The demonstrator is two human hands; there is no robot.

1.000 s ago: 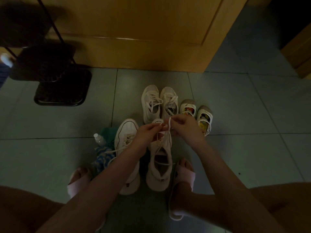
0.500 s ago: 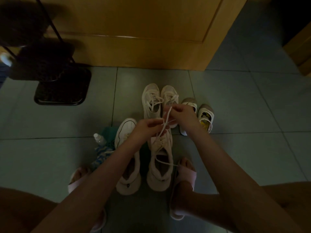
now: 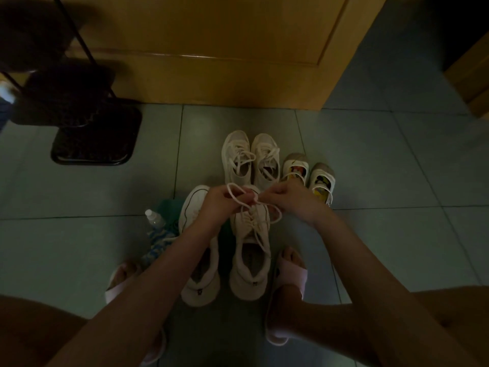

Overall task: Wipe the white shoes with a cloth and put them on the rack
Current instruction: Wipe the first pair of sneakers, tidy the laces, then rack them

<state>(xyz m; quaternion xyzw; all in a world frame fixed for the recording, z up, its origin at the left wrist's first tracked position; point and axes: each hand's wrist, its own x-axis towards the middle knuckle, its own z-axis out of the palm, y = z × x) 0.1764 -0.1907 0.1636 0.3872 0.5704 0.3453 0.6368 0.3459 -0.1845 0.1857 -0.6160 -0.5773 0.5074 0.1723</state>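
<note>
Last second: your hands went from pinching the lace ends together over the toe, to the right one drawing a strand up and away, to two loops formed now. So you're mid-bow on the near shoe (image 3: 248, 263), not wiping and not racking.

Current grip: left hand (image 3: 218, 205) pinches the lace (image 3: 234, 184) at the base of the upper loop. Right hand (image 3: 289, 200) pinches it just beside, with the second loop hanging under that wrist. Both hands are clamped on lace, fingertips almost touching, above the toe.

The shoe itself hasn't shifted. It sits on the floor (image 3: 397, 234) between your feet, toe toward the door (image 3: 211, 49), with its mate (image 3: 201, 276) touching on the left, partly under your forearm.

My read for the task: this is tidy-up on one shoe, and the bow isn't cinched yet. All four white shoes are on the floor and none is on the rack (image 3: 92, 144), which stands well apart at upper left. The cloth (image 3: 158, 241) lies unheld left of the mate, beside a bottle (image 3: 153, 217).

Look of the near shoe: off-white, soft upper, thick sole, small dark tag at the heel. Lacing is slack through the eyelets and one strand trails across the opening. The far pair (image 3: 250, 160) is also white with loose laces. It's too dim to judge dirt, so I can't tell whether it's been wiped.
</note>
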